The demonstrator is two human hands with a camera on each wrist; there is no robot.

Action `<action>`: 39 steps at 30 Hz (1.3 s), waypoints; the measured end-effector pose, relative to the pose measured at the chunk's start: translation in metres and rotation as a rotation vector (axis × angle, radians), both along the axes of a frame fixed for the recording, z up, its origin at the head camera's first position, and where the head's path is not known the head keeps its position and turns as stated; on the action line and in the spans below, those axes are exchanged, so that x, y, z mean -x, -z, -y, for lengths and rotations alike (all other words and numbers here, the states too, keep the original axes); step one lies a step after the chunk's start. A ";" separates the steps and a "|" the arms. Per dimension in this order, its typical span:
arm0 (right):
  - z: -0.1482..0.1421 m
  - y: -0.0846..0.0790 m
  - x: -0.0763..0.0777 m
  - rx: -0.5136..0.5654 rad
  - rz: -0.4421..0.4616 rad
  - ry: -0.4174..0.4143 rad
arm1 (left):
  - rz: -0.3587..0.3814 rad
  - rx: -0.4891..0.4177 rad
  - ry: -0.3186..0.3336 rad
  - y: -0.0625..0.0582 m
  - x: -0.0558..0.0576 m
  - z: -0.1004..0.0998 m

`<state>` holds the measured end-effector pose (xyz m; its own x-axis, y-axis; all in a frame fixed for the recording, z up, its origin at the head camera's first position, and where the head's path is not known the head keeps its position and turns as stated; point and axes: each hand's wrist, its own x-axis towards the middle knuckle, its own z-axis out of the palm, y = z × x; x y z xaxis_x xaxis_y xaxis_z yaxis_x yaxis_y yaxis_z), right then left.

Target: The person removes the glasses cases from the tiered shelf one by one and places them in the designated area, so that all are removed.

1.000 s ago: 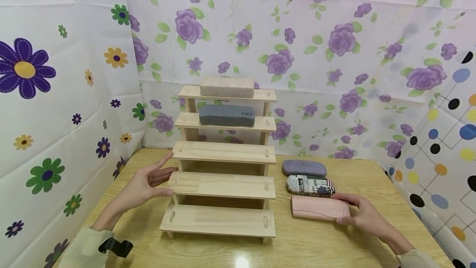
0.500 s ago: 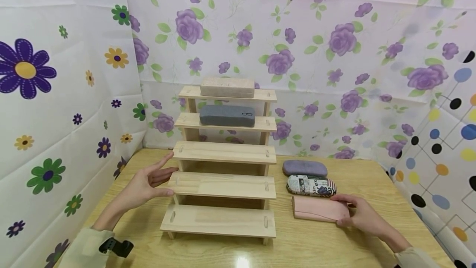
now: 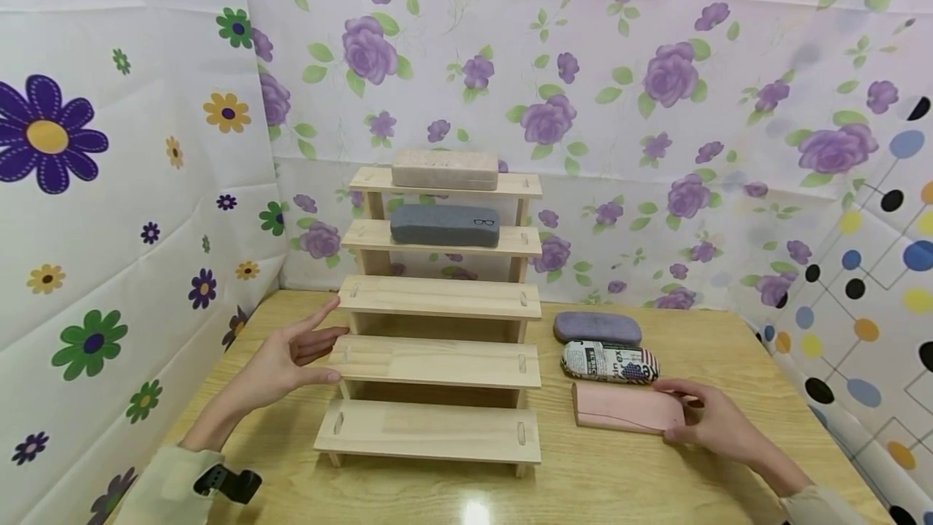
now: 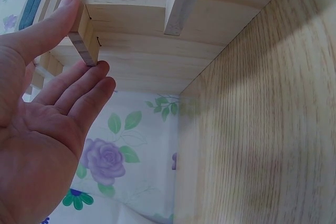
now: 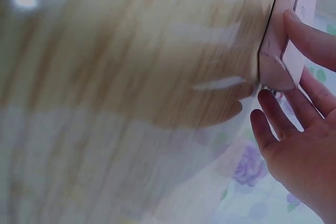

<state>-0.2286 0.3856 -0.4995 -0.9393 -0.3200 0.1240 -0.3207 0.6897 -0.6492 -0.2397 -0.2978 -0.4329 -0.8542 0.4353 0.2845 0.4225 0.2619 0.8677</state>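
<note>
A stepped wooden shelf [image 3: 437,432] stands on the table. My left hand [image 3: 287,359] is at its left side, fingers extended. In the left wrist view the thumb [image 4: 68,1] touches a plank end and the other fingertips lie just beyond it. On the right, a pink glasses case [image 3: 619,407] lies lengthwise near the shelf. My right hand [image 3: 717,424] holds its right end between thumb and index finger. In the right wrist view the thumb presses on the pink side, while the other fingers spread loosely past the end.
Behind the pink case lie a newspaper-print glasses case [image 3: 608,361] and a purple one [image 3: 596,328]. A beige case [image 3: 445,170] sits on the top tier, a blue-grey case [image 3: 445,225] on the tier below. Flowered cloth [image 3: 612,63] hangs behind the table [image 3: 598,480].
The pink case has turned over slightly in my right hand: the pale markings on its face no longer show, and its flap line sits lower. My left hand has stayed put.
</note>
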 end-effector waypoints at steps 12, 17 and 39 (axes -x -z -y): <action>-0.010 0.004 0.001 0.014 0.011 0.055 | 0.004 -0.007 0.002 0.000 0.001 0.001; -0.007 0.004 0.001 0.029 0.002 0.055 | 0.012 -0.001 -0.002 0.000 0.000 0.001; -0.008 0.003 0.010 0.053 0.037 0.049 | 0.014 -0.009 0.000 -0.001 -0.001 0.000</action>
<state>-0.2385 0.3934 -0.5021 -0.9578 -0.2676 0.1047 -0.2628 0.6681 -0.6961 -0.2387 -0.2974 -0.4319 -0.8582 0.4325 0.2765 0.4102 0.2539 0.8760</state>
